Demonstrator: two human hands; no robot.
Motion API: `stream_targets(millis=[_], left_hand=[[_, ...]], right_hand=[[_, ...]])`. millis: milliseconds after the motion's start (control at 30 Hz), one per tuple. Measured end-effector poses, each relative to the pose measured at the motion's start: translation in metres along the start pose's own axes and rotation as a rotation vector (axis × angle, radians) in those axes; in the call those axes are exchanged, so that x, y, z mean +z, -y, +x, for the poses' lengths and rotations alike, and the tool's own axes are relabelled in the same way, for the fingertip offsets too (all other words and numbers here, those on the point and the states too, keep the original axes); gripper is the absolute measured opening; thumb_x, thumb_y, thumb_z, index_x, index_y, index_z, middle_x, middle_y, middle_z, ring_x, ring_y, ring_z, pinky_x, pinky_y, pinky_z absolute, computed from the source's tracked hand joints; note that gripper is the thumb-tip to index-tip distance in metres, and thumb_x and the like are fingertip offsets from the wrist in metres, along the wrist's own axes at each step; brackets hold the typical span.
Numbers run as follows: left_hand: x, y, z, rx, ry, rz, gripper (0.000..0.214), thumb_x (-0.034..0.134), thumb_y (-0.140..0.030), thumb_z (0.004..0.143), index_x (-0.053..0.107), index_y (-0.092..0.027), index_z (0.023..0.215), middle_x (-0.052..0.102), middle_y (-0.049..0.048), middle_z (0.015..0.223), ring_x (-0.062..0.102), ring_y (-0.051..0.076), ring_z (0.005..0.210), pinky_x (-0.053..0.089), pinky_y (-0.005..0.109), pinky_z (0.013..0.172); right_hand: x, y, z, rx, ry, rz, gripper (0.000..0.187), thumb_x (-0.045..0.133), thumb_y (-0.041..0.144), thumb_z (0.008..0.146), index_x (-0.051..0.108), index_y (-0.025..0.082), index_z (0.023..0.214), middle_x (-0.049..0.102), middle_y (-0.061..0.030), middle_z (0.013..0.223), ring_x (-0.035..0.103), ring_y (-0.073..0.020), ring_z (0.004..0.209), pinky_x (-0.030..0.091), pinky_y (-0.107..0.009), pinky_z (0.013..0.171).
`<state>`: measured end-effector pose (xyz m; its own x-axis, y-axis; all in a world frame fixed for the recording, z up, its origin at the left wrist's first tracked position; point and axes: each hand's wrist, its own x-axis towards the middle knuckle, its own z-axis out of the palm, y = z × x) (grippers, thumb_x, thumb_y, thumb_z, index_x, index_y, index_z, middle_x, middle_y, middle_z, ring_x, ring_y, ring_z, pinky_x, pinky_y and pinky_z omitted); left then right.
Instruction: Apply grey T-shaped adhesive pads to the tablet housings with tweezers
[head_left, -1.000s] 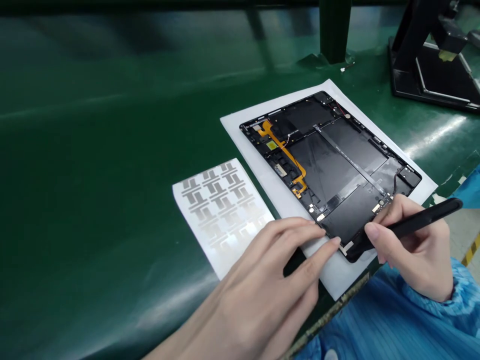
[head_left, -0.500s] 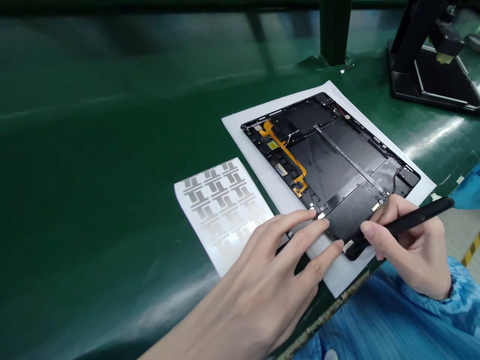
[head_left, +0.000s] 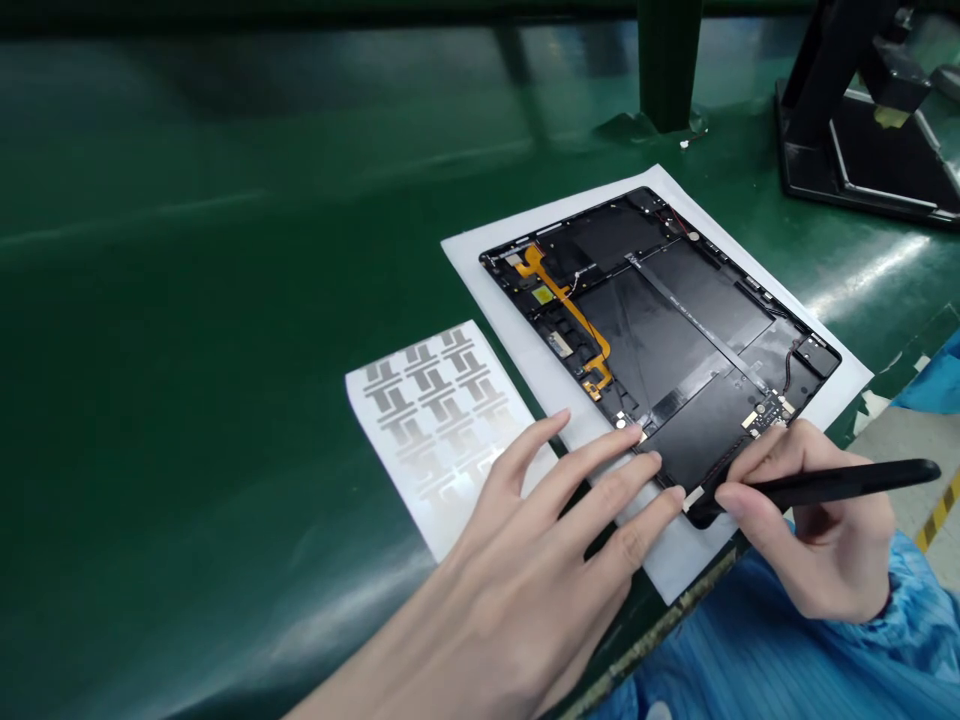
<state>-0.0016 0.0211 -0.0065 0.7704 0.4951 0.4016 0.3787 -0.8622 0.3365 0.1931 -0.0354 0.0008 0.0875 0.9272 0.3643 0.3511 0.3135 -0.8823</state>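
An opened tablet housing lies on a white sheet, with an orange flex cable and a long grey ribbon cable inside. My left hand has its fingers spread; several fingertips rest along the housing's near left edge, while the index finger is apart from it. In my right hand is a slim black pen-like tool, gripped between thumb and fingers. Its working end is hidden behind my fingers at the near corner of the housing. A small pale strip sits at that corner, beside my left fingertip.
A sheet of silvery T-shaped stickers lies left of the housing, partly under my left hand. Farther back are a green post and a black stand. The green bench's worn front edge runs close by my blue sleeve.
My right hand has shifted slightly nearer to me, and the black tool lies flatter, uncovering a small circuit board. My left index finger has spread away from the others, toward the sticker sheet.
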Motion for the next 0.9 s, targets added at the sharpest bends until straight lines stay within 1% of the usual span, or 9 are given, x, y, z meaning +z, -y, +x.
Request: stream_targets(millis=[133, 300, 333, 433, 533, 600, 700, 867, 900], left_hand=[[0.0, 0.0, 0.001, 0.005, -0.025, -0.003, 0.033, 0.033, -0.015, 0.099, 0.062, -0.023, 0.112, 0.066, 0.0013, 0.112, 0.053, 0.017, 0.119, 0.02, 0.04, 0.116], [0.0, 0.005, -0.002, 0.04, -0.062, -0.037, 0.033, 0.038, -0.011, 0.095, 0.064, -0.021, 0.113, 0.067, 0.0023, 0.114, 0.054, 0.018, 0.122, 0.02, 0.044, 0.119], [-0.001, 0.006, -0.002, 0.064, -0.053, -0.036, 0.033, 0.039, -0.011, 0.094, 0.064, -0.022, 0.114, 0.067, 0.0022, 0.115, 0.053, 0.018, 0.123, 0.02, 0.044, 0.12], [-0.005, 0.01, -0.003, 0.145, 0.035, -0.004, 0.036, 0.04, -0.008, 0.092, 0.062, -0.023, 0.117, 0.066, 0.0012, 0.119, 0.047, 0.019, 0.131, 0.017, 0.045, 0.121], [-0.008, 0.014, -0.003, 0.147, 0.029, 0.013, 0.039, 0.038, -0.006, 0.092, 0.062, -0.023, 0.117, 0.066, 0.0009, 0.12, 0.044, 0.02, 0.135, 0.014, 0.047, 0.121], [-0.01, 0.017, -0.003, 0.175, 0.047, 0.028, 0.039, 0.04, -0.007, 0.091, 0.061, -0.023, 0.12, 0.065, 0.0007, 0.122, 0.042, 0.02, 0.136, 0.011, 0.046, 0.122], [-0.01, 0.019, -0.002, 0.256, 0.131, 0.056, 0.04, 0.046, -0.009, 0.09, 0.059, -0.023, 0.125, 0.064, -0.0005, 0.125, 0.041, 0.021, 0.137, 0.007, 0.044, 0.123], [-0.002, 0.01, -0.005, 0.097, -0.025, -0.032, 0.035, 0.037, -0.01, 0.095, 0.065, -0.023, 0.113, 0.069, -0.0009, 0.114, 0.045, 0.019, 0.134, 0.013, 0.047, 0.121], [-0.001, 0.007, -0.005, 0.08, -0.034, -0.04, 0.035, 0.037, -0.01, 0.096, 0.065, -0.023, 0.112, 0.069, -0.0009, 0.113, 0.045, 0.019, 0.134, 0.013, 0.047, 0.121]], right_hand=[[0.001, -0.002, -0.001, 0.04, -0.006, 0.049, 0.016, 0.064, 0.012, 0.086, 0.054, 0.02, 0.076, 0.058, 0.0004, 0.067, 0.053, -0.0123, 0.056, 0.04, -0.024, 0.047], [-0.004, -0.002, 0.004, 0.035, 0.04, 0.018, 0.015, 0.065, 0.017, 0.088, 0.054, 0.02, 0.078, 0.058, -0.0001, 0.068, 0.056, -0.0141, 0.061, 0.042, -0.025, 0.05], [-0.007, -0.002, 0.007, 0.03, 0.062, 0.03, 0.014, 0.065, 0.019, 0.088, 0.054, 0.02, 0.079, 0.059, -0.0003, 0.068, 0.057, -0.0144, 0.062, 0.043, -0.025, 0.051], [-0.016, -0.002, 0.018, 0.005, 0.159, 0.056, 0.013, 0.062, 0.026, 0.092, 0.056, 0.019, 0.082, 0.061, -0.0019, 0.071, 0.059, -0.0145, 0.062, 0.046, -0.025, 0.053], [-0.02, -0.003, 0.029, -0.028, 0.251, 0.036, 0.017, 0.057, 0.03, 0.094, 0.055, 0.018, 0.082, 0.062, -0.003, 0.07, 0.061, -0.0147, 0.061, 0.048, -0.024, 0.052], [-0.02, -0.002, 0.034, -0.038, 0.289, 0.007, 0.022, 0.054, 0.033, 0.096, 0.053, 0.018, 0.081, 0.062, -0.0033, 0.066, 0.062, -0.0158, 0.06, 0.048, -0.024, 0.05], [-0.019, -0.002, 0.038, -0.047, 0.314, -0.029, 0.026, 0.051, 0.037, 0.097, 0.052, 0.018, 0.08, 0.061, -0.0036, 0.064, 0.061, -0.0155, 0.057, 0.047, -0.025, 0.048], [-0.019, -0.002, 0.039, -0.055, 0.323, -0.055, 0.026, 0.05, 0.036, 0.097, 0.051, 0.018, 0.079, 0.061, -0.0035, 0.065, 0.06, -0.0147, 0.056, 0.046, -0.024, 0.047], [-0.019, -0.002, 0.039, -0.058, 0.325, -0.061, 0.025, 0.05, 0.035, 0.097, 0.051, 0.018, 0.079, 0.061, -0.0036, 0.065, 0.06, -0.0148, 0.056, 0.046, -0.025, 0.048]])
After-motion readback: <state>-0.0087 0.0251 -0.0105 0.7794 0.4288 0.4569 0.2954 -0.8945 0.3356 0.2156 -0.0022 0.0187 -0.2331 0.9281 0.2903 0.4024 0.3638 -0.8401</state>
